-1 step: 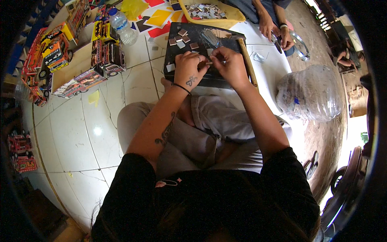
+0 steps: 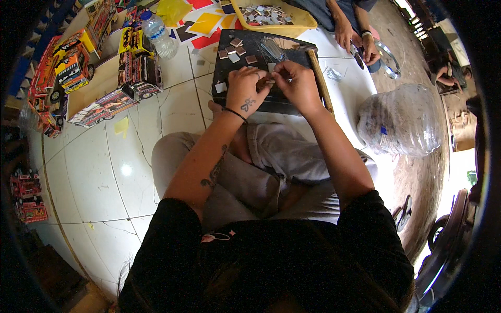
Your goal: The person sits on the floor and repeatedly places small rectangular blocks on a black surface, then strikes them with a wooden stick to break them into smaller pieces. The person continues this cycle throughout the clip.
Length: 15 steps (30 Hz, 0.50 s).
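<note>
Small brown piece [image 2: 270, 81], partly hidden, up over the black board [image 2: 274, 104], left hand [image 2: 243, 87] pinching it, fingertips nearly together, right hand [image 2: 297, 84] bunched close alongside, its hold unclear, brown and pale square tiles [image 2: 251, 59] beyond.

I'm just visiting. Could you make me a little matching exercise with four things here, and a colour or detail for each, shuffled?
1. left hand
2. bottle
3. tub
4. slab

A. black, with small square pieces on it
B. yellow
C. dark band at the wrist
D. clear, with a blue cap

Pairs: 1-C, 2-D, 3-B, 4-A
</note>
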Tool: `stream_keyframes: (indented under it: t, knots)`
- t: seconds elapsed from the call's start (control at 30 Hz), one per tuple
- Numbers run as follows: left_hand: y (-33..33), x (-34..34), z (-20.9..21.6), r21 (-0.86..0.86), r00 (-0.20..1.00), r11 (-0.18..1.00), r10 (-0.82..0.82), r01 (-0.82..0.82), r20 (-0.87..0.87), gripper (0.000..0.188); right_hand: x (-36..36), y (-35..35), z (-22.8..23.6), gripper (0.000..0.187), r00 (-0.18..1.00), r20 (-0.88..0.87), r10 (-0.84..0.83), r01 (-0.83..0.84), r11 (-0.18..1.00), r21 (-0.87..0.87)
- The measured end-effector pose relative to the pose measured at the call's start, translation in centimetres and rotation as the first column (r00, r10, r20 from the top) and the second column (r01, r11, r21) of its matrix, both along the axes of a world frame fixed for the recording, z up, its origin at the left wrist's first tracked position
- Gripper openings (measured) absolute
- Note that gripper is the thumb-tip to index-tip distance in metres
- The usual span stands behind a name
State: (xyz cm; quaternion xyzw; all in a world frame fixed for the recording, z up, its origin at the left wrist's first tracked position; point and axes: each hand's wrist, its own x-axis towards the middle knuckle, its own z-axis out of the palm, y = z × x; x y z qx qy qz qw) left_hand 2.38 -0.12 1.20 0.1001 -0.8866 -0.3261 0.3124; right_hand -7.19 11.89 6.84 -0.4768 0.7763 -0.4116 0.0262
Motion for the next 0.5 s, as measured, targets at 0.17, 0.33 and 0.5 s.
stream_keyframes:
  t: [0.17, 0.33, 0.5]
  knots:
    - [0.0, -1.3, -0.1, 0.077, 0.996, 0.997, -0.022, 0.029, -0.083, 0.011, -1.0, 0.4, 0.1, 0.019, 1.0, 0.017, -0.022, 0.022, 1.0, 0.017]
    - [0.1, -1.3, -0.5, 0.023, 0.987, 0.999, -0.029, 0.033, -0.159, 0.012, -0.7, 9.2, -0.6, 0.062, 0.778, -0.489, -0.395, 0.612, 0.654, 0.446]
    - [0.1, -1.6, -0.6, 0.014, 0.988, 0.999, -0.028, 0.03, -0.152, 0.013, 0.1, 13.4, -2.8, 0.053, 0.919, -0.1, -0.382, 0.395, 0.883, 0.255]
